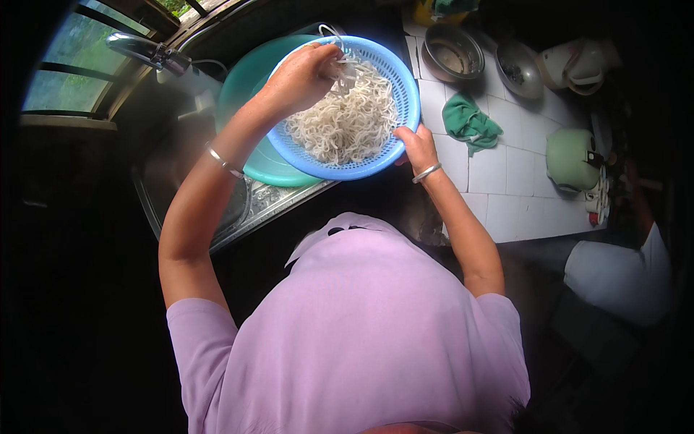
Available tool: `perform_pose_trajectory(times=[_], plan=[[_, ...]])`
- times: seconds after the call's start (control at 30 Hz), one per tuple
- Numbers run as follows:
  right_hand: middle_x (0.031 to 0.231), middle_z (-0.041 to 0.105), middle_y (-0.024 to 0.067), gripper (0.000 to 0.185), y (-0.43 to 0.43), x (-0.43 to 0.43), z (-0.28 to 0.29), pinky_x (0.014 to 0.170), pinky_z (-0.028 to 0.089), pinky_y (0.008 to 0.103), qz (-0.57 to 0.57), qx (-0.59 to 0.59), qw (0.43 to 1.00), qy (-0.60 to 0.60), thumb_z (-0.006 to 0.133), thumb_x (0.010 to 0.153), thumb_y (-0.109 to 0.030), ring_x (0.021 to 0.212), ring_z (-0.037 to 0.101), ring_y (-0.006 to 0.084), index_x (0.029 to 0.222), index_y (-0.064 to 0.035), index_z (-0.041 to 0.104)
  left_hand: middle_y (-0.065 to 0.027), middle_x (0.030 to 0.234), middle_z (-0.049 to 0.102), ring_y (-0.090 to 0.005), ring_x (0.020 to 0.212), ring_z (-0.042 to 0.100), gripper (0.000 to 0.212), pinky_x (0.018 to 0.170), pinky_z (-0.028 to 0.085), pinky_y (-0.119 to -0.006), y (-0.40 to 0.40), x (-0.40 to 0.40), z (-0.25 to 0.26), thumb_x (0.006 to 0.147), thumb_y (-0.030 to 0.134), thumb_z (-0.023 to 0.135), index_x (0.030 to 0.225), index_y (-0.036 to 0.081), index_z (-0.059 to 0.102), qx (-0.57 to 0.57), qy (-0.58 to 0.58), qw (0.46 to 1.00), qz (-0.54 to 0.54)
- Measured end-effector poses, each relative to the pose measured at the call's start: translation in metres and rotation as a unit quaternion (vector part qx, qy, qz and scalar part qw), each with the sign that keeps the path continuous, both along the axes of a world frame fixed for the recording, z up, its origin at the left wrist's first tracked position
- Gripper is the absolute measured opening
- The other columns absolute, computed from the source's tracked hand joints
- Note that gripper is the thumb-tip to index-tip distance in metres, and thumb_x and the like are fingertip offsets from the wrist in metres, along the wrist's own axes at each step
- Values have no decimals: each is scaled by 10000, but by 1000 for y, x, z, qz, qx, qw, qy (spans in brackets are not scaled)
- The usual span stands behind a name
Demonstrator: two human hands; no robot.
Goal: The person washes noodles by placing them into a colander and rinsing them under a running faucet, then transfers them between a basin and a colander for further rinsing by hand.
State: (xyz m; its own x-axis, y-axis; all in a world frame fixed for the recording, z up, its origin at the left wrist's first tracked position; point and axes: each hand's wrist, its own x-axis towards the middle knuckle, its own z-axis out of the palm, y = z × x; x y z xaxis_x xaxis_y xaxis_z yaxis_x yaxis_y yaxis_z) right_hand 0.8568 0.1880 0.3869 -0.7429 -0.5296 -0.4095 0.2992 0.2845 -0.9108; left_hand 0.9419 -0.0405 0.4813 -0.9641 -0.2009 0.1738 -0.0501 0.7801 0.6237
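Tilted over a green plastic basin is a blue plastic colander, heaped with pale thin strands that look like noodles or tiny fish. My left hand reaches across the colander's far left side, with a few strands between its fingertips; part of the fingers is hidden. On the right side, my right hand grips the colander's rim, thumb on top and fingers beneath.
The basin rests at a metal sink below a chrome faucet. A green cloth, a metal pot, a metal bowl and a light green appliance occupy the white tiled counter. Another person is at right.
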Motion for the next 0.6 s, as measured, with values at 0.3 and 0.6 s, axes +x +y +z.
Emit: perform_pose_trajectory(times=[0.3,0.6], plan=[[598,586,109,240,0,-1,-4,361,454,284,-6,-6,1000,15,534,699,-168,437,555,179,769,55,592,-140,1040,596,-291,989,556,309,849,434,-364,7,14,6,733,98,651,1030,52,581,-20,-78,996,-49],[598,587,103,235,0,0,-4,357,449,283,-8,-13,1000,14,534,709,-172,437,553,168,758,51,589,-142,923,614,-291,908,569,245,799,440,-374,9,25,-2,859,224,523,974,19,592,-135,-137,981,-12]])
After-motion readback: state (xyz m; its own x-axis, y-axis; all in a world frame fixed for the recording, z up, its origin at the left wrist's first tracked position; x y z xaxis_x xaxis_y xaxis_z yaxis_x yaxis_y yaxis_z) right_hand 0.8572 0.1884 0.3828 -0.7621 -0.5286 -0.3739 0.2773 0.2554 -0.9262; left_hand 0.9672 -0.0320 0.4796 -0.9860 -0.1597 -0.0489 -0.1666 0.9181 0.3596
